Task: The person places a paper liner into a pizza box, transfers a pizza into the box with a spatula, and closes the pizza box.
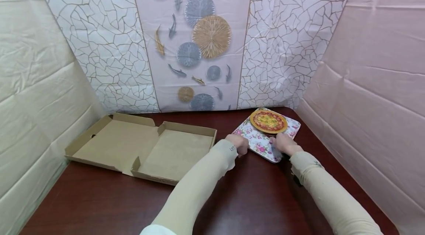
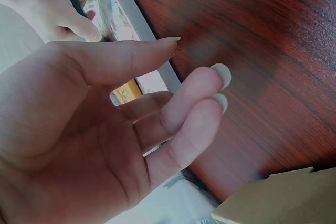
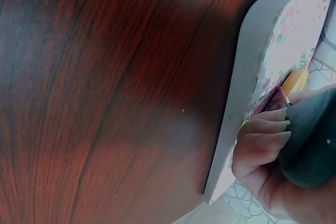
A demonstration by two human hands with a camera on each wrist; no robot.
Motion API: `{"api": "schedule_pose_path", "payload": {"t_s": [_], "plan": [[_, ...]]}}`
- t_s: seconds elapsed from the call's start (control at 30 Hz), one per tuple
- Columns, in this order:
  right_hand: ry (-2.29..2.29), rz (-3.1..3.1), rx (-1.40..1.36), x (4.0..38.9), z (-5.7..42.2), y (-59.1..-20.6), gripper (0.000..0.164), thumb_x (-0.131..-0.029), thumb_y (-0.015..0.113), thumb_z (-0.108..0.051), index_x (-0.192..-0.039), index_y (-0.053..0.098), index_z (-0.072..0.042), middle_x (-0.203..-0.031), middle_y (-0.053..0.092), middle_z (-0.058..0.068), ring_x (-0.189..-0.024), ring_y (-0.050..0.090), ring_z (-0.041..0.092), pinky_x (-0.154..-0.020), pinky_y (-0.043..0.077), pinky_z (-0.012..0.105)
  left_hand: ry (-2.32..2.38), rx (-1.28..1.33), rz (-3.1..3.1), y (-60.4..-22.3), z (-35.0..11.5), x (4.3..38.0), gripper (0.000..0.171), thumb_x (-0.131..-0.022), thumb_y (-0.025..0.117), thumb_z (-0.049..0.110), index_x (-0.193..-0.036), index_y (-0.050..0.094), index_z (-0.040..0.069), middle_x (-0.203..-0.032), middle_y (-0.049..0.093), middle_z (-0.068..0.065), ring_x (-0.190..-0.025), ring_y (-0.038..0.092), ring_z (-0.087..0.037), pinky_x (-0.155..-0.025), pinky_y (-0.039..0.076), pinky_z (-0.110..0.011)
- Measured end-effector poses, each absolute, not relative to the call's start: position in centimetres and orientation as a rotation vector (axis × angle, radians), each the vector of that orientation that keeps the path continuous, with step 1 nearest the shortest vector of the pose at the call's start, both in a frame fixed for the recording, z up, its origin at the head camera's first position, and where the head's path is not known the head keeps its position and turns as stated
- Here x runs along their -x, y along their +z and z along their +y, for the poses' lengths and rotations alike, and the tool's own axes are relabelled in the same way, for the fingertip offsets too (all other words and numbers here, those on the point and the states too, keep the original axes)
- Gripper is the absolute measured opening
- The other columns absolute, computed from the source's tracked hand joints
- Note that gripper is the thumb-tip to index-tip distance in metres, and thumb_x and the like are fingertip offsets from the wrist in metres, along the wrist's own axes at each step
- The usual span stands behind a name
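A round pizza (image 1: pixel 269 121) with red and yellow topping lies toward the far side of a flowered tray (image 1: pixel 260 143). My right hand (image 1: pixel 284 144) is over the tray's near right side, its fingers curled round a thick dark handle (image 3: pixel 314 140). What the handle belongs to is mostly hidden; a dark edge shows under the pizza's near rim. At the tray's left corner is my left hand (image 1: pixel 239 143). The left wrist view shows its fingers loosely bent, with nothing in the palm (image 2: pixel 105 135).
An unfolded cardboard pizza box (image 1: pixel 179 150) lies on the left of the dark wooden table (image 1: pixel 245 194), its lid (image 1: pixel 116 139) laid back flat to the left. Patterned cloth (image 1: pixel 212 80) hangs behind the table, and plain cloth walls stand at both sides.
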State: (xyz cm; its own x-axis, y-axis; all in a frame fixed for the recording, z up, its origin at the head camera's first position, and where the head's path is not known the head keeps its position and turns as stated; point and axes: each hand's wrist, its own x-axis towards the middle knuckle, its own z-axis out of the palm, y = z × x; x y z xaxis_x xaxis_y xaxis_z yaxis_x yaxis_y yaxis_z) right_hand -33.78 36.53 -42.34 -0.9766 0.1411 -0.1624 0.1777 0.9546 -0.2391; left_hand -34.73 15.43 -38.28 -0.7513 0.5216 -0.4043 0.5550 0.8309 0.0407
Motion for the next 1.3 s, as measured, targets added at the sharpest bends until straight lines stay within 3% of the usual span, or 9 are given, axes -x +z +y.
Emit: {"api": "schedule_pose_path", "payload": {"t_s": [0.23,0.47,0.83,1.03,1.3], "plan": [[-0.398,2.934,-0.275,33.2,36.6,-42.9,0.037,-0.096,0.034,-0.03,-0.069,0.05,-0.009,-0.065,0.047,0.008,-0.059,0.049,0.02,-0.055,0.038,0.032,-0.117,-0.794,2.585,-38.8,15.6,34.2,0.038,-0.077,0.063,0.015,-0.111,0.059,0.03,-0.101,0.054,0.008,-0.078,0.048,-0.013,-0.06,0.042,-0.025],[-0.406,2.955,-0.297,32.9,36.7,-43.3,0.039,-0.096,0.035,-0.03,-0.066,0.048,-0.009,-0.064,0.046,0.008,-0.056,0.048,0.02,-0.055,0.038,0.033,-0.098,-0.794,2.579,-39.0,15.6,33.9,0.03,-0.08,0.061,0.015,-0.107,0.061,0.027,-0.097,0.057,0.006,-0.07,0.048,-0.013,-0.055,0.039,-0.025],[-0.397,2.963,-0.3,33.2,36.5,-43.4,0.039,-0.096,0.034,-0.03,-0.066,0.048,-0.009,-0.063,0.046,0.007,-0.056,0.048,0.02,-0.053,0.037,0.033,-0.121,-0.795,2.593,-38.9,15.5,34.0,0.044,-0.078,0.063,0.016,-0.117,0.057,0.034,-0.106,0.055,0.011,-0.076,0.049,-0.012,-0.06,0.042,-0.025],[-0.381,3.007,-0.306,33.8,36.8,-43.5,0.04,-0.096,0.033,-0.032,-0.069,0.051,-0.008,-0.073,0.051,0.011,-0.066,0.051,0.023,-0.057,0.039,0.037,-0.115,-0.786,2.599,-38.4,15.6,34.5,0.03,-0.078,0.063,0.016,-0.106,0.061,0.028,-0.099,0.055,0.006,-0.076,0.049,-0.012,-0.059,0.042,-0.025],[-0.417,2.991,-0.334,33.6,36.8,-43.7,0.042,-0.096,0.031,-0.034,-0.069,0.051,-0.008,-0.069,0.05,0.01,-0.064,0.052,0.023,-0.056,0.039,0.036,-0.098,-0.801,2.556,-38.7,15.5,34.6,0.055,-0.079,0.061,0.013,-0.125,0.049,0.039,-0.111,0.052,0.011,-0.079,0.048,-0.012,-0.057,0.04,-0.024]]}}
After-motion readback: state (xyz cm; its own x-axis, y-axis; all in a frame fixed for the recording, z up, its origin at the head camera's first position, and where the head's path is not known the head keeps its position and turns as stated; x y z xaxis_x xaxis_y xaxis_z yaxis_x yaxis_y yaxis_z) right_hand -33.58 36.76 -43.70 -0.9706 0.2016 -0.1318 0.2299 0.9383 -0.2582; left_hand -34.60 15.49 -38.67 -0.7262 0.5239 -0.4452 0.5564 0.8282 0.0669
